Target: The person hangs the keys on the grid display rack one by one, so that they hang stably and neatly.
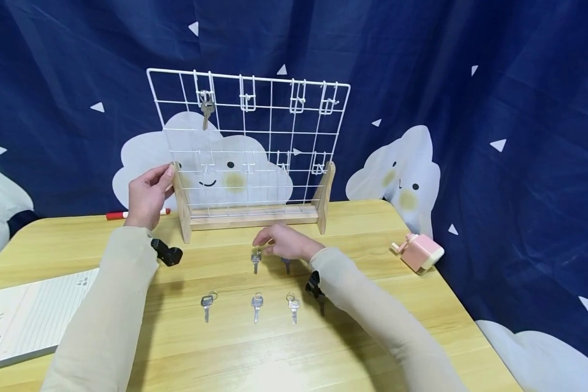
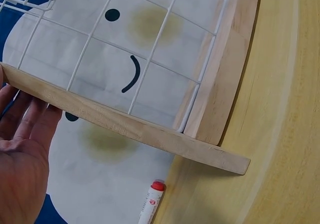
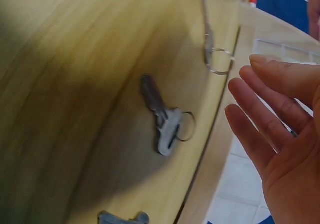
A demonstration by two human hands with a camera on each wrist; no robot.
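A white wire grid rack (image 1: 270, 130) stands on wooden supports at the back of the table. My left hand (image 1: 147, 196) grips the top of its left wooden support (image 2: 125, 124), fingers behind the wood. One key (image 1: 207, 111) hangs from the upper left hook. Over the tabletop, my right hand (image 1: 286, 242) hovers with loosely bent fingers beside a key with a ring (image 1: 256, 262). The right wrist view shows this hand's fingers (image 3: 260, 126) apart from the keys and holding nothing. Another key (image 1: 286, 264) lies partly hidden under the right hand.
Nearer the front lie more keys (image 1: 257, 306) in a row. Other white hooks (image 1: 247, 100) on the grid hold nothing. A red-capped marker (image 1: 115, 215) lies behind the left hand, a notebook (image 1: 34, 316) at left, a pink crank sharpener (image 1: 421, 253) at right.
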